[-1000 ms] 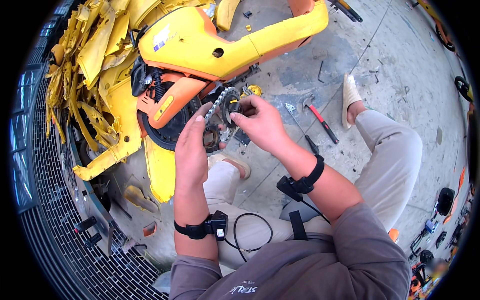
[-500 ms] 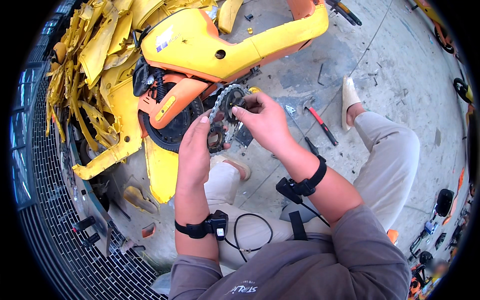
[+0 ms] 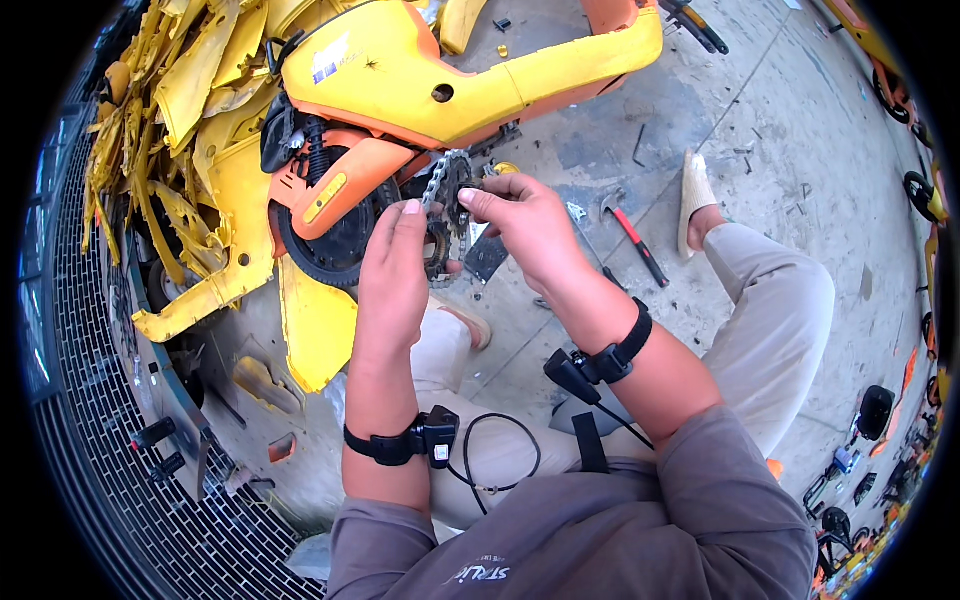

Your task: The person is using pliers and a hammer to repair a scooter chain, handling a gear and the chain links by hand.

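In front of me I hold a metal chain [image 3: 436,184] looped around two dark toothed sprockets, an upper sprocket [image 3: 454,186] and a lower sprocket [image 3: 437,250]. My left hand [image 3: 396,270] is closed around the loop's left side, thumb on top and some fingertips showing below the lower sprocket. Thumb and fingers of my right hand [image 3: 530,225] pinch the upper sprocket near its hub. Just beyond the loop rests a yellow and orange scooter body [image 3: 420,90], its black wheel [image 3: 335,250] beside my left hand.
A pile of yellow panels [image 3: 200,90] rises at the far left. On the concrete to the right lie a red-handled hammer [image 3: 638,245] and a hex key [image 3: 639,145]. A dark flat plate [image 3: 486,260] lies beneath my right hand. Loose parts [image 3: 840,500] are strewn at the right edge.
The chain and sprockets have turned more edge-on to me. Both hands keep their hold with small shifts, and the whole view has moved slightly.
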Motion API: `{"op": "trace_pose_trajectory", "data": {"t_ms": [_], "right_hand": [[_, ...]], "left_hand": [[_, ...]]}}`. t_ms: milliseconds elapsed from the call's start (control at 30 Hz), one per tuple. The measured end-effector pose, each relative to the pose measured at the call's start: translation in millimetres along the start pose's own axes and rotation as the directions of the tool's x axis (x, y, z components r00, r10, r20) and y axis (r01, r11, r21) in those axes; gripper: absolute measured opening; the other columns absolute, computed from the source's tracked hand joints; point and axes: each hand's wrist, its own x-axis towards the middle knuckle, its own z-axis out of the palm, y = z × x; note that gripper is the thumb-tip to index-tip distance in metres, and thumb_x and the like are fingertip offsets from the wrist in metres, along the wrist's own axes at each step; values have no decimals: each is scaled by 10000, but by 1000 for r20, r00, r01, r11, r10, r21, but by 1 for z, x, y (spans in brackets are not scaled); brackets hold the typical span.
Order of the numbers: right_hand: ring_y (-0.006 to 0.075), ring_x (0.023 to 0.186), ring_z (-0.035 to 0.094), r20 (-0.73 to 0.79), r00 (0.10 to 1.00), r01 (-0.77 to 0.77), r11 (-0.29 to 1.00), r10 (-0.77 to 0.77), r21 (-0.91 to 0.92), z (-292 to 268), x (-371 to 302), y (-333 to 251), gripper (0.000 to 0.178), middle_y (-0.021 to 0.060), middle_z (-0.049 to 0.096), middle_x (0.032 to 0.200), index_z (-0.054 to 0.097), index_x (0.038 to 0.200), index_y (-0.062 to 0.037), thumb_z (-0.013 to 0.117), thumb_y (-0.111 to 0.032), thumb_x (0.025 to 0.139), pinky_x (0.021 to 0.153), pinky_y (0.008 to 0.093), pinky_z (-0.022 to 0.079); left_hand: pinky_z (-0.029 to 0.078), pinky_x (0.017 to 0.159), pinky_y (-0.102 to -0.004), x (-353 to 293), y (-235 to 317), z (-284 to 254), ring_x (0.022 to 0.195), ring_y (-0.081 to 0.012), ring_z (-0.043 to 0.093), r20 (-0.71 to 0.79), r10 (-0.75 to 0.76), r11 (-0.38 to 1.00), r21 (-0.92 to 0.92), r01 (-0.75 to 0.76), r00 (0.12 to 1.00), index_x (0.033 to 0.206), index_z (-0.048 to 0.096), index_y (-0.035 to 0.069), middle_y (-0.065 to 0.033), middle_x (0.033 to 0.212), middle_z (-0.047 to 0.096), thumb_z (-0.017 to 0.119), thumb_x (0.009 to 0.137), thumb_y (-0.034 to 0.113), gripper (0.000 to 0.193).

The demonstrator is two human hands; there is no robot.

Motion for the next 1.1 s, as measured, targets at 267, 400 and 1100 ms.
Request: {"op": "trace_pose_trajectory", "data": {"t_ms": [267, 400, 1100], "right_hand": [[161, 843, 596, 105, 992, -75, 997, 71, 36, -6, 2, -15, 367, 80, 681, 898, 704, 987, 39, 822, -274, 834, 784, 292, 469], [80, 767, 557, 115, 988, -106, 994, 105, 4, -8, 0, -21, 318, 8, 663, 842, 712, 963, -22, 808, -306, 857, 660, 228, 422], [200, 949, 635, 26, 984, 179, 977, -177, -113, -15, 2, -16, 437, 138, 642, 1067, 613, 1042, 44, 829, -284, 849, 836, 321, 531]], "left_hand": [[546, 647, -307, 3, 15, -3, 892, -147, 612, -38, -24, 991, 129, 29, 999, 1220, 647, -8, -80, 1090, 667, 503, 1066, 310, 382], [543, 642, -304, 4, 16, -4, 903, -144, 614, -34, -53, 987, 149, 58, 998, 1227, 649, -7, -76, 1090, 669, 510, 1061, 314, 387], [543, 585, -272, 8, 13, 0, 767, -90, 638, 56, -136, 989, 62, 133, 989, 1137, 705, 12, -11, 921, 697, 749, 936, 243, 310]]}}
